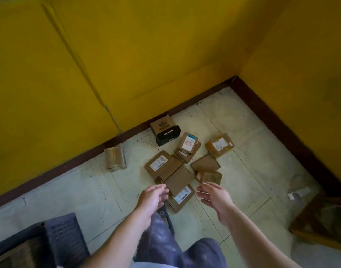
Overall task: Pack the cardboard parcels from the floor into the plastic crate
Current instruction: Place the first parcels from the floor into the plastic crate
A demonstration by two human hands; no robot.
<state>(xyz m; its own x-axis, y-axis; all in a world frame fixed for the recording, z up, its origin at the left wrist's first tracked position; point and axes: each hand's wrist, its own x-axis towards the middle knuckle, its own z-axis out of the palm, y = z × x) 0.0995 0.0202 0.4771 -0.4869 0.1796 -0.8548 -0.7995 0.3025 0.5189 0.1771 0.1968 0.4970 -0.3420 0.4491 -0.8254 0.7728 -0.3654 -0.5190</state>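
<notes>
Several brown cardboard parcels (178, 178) lie in a loose heap on the pale tiled floor near the wall, some with white labels. A black box (168, 135) rests at the heap's far end, and one parcel wrapped in clear tape (115, 158) leans against the skirting to the left. The dark plastic crate (65, 234) stands at the lower left with brown parcels inside. My left hand (153, 198) and my right hand (214, 196) hover above the near edge of the heap, fingers loosely apart, both holding nothing.
Yellow walls meet in a corner behind the heap, with a dark skirting (272, 117) along the floor. A large brown cardboard piece (320, 223) lies at the right, with a small white item (298, 194) beside it. My leg in dark trousers (165, 238) is below the hands.
</notes>
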